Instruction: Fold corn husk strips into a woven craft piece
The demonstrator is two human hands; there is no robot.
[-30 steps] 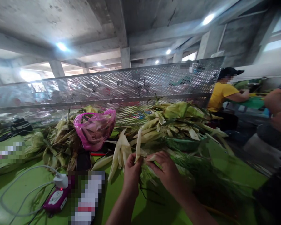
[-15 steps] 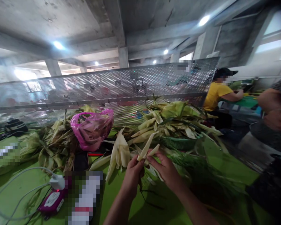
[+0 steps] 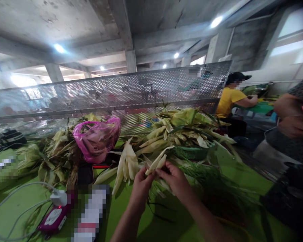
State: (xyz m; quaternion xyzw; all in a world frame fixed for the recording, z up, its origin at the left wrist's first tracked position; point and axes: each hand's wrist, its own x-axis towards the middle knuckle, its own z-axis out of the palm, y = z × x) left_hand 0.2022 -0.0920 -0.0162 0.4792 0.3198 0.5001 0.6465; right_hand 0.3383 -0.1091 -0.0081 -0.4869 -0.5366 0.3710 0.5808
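My left hand (image 3: 140, 187) and my right hand (image 3: 176, 180) meet over the green table (image 3: 126, 215), both pinching a pale strip of corn husk (image 3: 157, 162) that sticks up and to the right between them. The fingers of both hands are closed on it. Just left of my hands lies a loose bunch of pale husks (image 3: 127, 164). Behind them a heap of green and yellow husks (image 3: 189, 126) fills a green basket (image 3: 192, 153).
A pink plastic bag (image 3: 97, 139) sits on another husk pile (image 3: 55, 156) at left. A white plug (image 3: 58, 198) with cable and a magenta device (image 3: 52, 220) lie front left. A perforated metal screen (image 3: 116, 97) runs behind. A person in yellow (image 3: 229, 101) sits at right; another person's arm (image 3: 291, 116) is at far right.
The husk strip between my hands has tipped from upright to slanting right, and my hands have stayed together on it. The camera has drifted slightly.
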